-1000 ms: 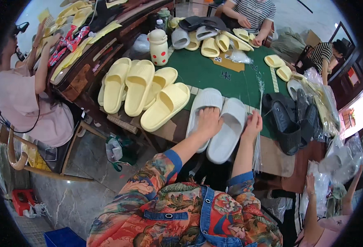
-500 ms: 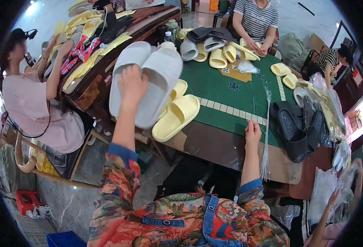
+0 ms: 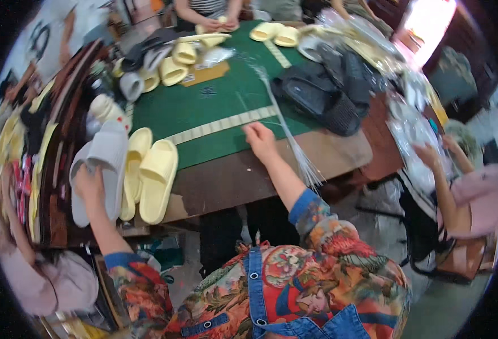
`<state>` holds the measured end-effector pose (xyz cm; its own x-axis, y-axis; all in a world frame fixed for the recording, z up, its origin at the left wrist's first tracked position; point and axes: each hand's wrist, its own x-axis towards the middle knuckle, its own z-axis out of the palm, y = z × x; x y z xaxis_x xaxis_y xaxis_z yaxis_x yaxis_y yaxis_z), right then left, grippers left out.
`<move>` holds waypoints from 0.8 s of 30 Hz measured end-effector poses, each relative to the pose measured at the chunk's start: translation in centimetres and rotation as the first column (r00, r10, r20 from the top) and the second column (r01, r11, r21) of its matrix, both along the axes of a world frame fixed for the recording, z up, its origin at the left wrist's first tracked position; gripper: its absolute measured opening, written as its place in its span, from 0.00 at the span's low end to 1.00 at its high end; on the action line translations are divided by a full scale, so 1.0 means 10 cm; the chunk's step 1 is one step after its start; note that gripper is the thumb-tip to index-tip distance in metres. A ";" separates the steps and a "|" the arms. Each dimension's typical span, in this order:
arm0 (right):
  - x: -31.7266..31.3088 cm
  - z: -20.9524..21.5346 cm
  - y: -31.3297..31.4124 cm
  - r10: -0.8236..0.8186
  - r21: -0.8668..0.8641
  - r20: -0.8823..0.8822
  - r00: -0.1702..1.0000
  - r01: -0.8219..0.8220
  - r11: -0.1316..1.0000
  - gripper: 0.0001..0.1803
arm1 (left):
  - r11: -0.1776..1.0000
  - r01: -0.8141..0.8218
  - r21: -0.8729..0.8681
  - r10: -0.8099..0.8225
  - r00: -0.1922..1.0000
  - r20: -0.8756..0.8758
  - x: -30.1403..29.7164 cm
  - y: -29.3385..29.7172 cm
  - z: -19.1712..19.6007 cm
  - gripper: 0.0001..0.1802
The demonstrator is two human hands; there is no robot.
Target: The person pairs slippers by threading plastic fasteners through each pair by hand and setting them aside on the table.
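Observation:
My left hand (image 3: pixel 89 183) is closed on a pair of light grey slippers (image 3: pixel 110 151), its fingers tucked inside under the straps. The pair stands at the left end of the table, close beside two pale yellow slippers (image 3: pixel 159 178). Over the table's near edge, my right hand (image 3: pixel 262 142) is closed in a pinch, with a thin, faint white strand at its fingertips. Just right of it lies a bundle of thin white strands (image 3: pixel 286 127), its frayed end hanging past the table edge.
Black slippers (image 3: pixel 322 101) lie on the right of the green-topped table (image 3: pixel 226 107). More yellow slippers (image 3: pixel 174 69) are piled at the far left, and a yellow pair (image 3: pixel 274 34) sits at the back. Clear plastic bags (image 3: pixel 410 144) lie at right. Other people work around the table.
My left hand has lowered the grey slippers from mid-air to beside the yellow pair. The view has turned, and my right hand stays pinched near the strand bundle.

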<state>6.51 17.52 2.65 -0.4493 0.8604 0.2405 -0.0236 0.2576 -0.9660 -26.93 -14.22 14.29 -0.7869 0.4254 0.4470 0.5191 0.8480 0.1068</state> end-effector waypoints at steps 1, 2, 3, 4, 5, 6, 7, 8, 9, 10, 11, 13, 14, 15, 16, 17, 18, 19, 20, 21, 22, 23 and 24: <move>0.05 0.07 -0.01 -0.037 0.016 0.045 0.998 0.036 0.999 0.12 | 0.998 -0.016 -0.059 0.015 1.000 -0.005 0.05 0.04 0.03 0.27; 0.07 -0.01 0.04 -0.033 0.012 -0.029 0.999 0.033 0.999 0.13 | 0.999 0.014 -0.049 -0.017 0.998 -0.060 0.11 0.08 0.01 0.27; 0.09 0.00 0.07 -0.016 -0.021 -0.019 1.000 0.015 1.000 0.13 | 0.999 0.029 -0.040 -0.033 0.993 -0.117 0.18 0.09 0.04 0.28; 0.12 0.01 0.06 -0.040 0.006 -0.005 0.999 0.040 0.999 0.13 | 0.997 0.059 -0.045 -0.064 0.991 -0.120 0.26 0.10 0.06 0.28; 0.13 0.03 0.03 -0.056 0.035 0.004 0.998 0.055 0.998 0.13 | 0.999 0.035 -0.031 -0.040 0.979 -0.202 0.42 0.11 0.13 0.26; 0.11 0.04 0.00 -0.053 0.018 0.004 0.999 0.053 0.998 0.13 | 1.000 0.001 -0.014 -0.005 0.958 -0.288 0.59 0.11 0.19 0.23; 0.16 0.05 0.00 -0.072 0.006 0.018 0.997 0.072 0.997 0.14 | 0.999 0.033 -0.011 -0.034 0.957 -0.287 0.73 0.23 0.17 0.23; 0.22 0.09 -0.01 -0.071 -0.019 0.044 0.997 0.072 0.997 0.14 | 0.954 0.241 0.176 -0.183 0.938 -0.294 0.91 0.31 0.13 0.21; 0.25 0.15 -0.04 -0.079 -0.020 0.040 0.996 0.080 0.997 0.14 | 0.840 0.419 0.346 -0.309 0.892 -0.329 1.12 0.35 0.13 0.18; 0.28 0.20 -0.06 -0.039 -0.069 0.009 0.999 0.040 0.997 0.12 | 0.788 0.482 0.382 -0.391 0.872 -0.295 1.34 0.45 0.01 0.15; 0.21 0.29 -0.13 0.026 -0.115 -0.039 0.999 -0.030 0.993 0.10 | 0.744 0.525 0.412 -0.448 0.851 -0.274 1.59 0.51 -0.12 0.11; 0.40 0.49 -0.13 -0.133 0.100 -0.081 0.988 0.141 0.985 0.12 | 0.677 0.642 0.359 -0.604 0.764 -0.227 2.24 0.92 -0.42 0.07; 0.57 0.73 -0.13 -0.283 0.313 -0.123 0.951 0.308 0.898 0.10 | 0.599 0.752 0.273 -0.754 0.645 -0.121 2.42 1.04 -0.52 0.08; 0.79 0.81 0.06 -0.378 0.367 -0.164 0.911 0.412 0.834 0.08 | 0.521 0.804 0.286 -0.802 0.576 -0.161 2.67 1.17 -0.57 0.08; 1.00 0.94 0.23 -0.468 0.429 -0.182 0.865 0.498 0.754 0.06 | 0.483 0.823 0.298 -0.839 0.533 -0.112 2.77 1.25 -0.73 0.09; 1.13 1.15 0.35 -0.550 0.587 -0.192 0.813 0.544 0.599 0.06 | 0.464 0.815 0.346 -0.847 0.523 -0.096 2.78 1.26 -0.86 0.09; 1.28 1.25 0.53 -0.602 0.649 -0.089 0.794 0.504 0.569 0.07 | 0.473 0.804 0.360 -0.852 0.522 -0.047 2.78 1.27 -0.93 0.09; 1.37 1.24 0.71 -0.629 0.712 0.026 0.777 0.427 0.557 0.11 | 0.494 0.787 0.370 -0.848 0.530 0.004 2.76 1.25 -1.00 0.09; 1.54 1.28 0.87 -0.674 0.764 0.193 0.713 0.322 0.559 0.15 | 0.492 0.768 0.409 -0.847 0.531 0.023 2.76 1.28 -1.02 0.08; 1.70 1.31 1.02 -0.633 0.767 0.343 0.694 0.182 0.615 0.20 | 0.495 0.746 0.446 -0.843 0.536 0.040 2.75 1.29 -1.03 0.08; 1.87 1.25 1.22 -0.579 0.779 0.437 0.688 0.032 0.626 0.21 | 0.486 0.735 0.473 -0.842 0.539 0.028 2.72 1.30 -1.08 0.07; 2.05 1.18 1.41 -0.528 0.770 0.533 0.661 -0.118 0.628 0.22 | 0.481 0.733 0.481 -0.844 0.536 0.025 2.76 1.32 -1.10 0.07; 2.12 1.21 1.49 -0.464 0.655 0.680 0.567 -0.186 0.732 0.23 | 0.469 0.737 0.486 -0.855 0.517 0.041 2.75 1.31 -1.09 0.06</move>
<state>27.72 32.44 14.78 -0.6078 0.7190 0.3370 0.7138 0.6807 -0.1649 0.61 -1.12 3.41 -0.2874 0.7738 0.5645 0.8472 -0.0695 0.5266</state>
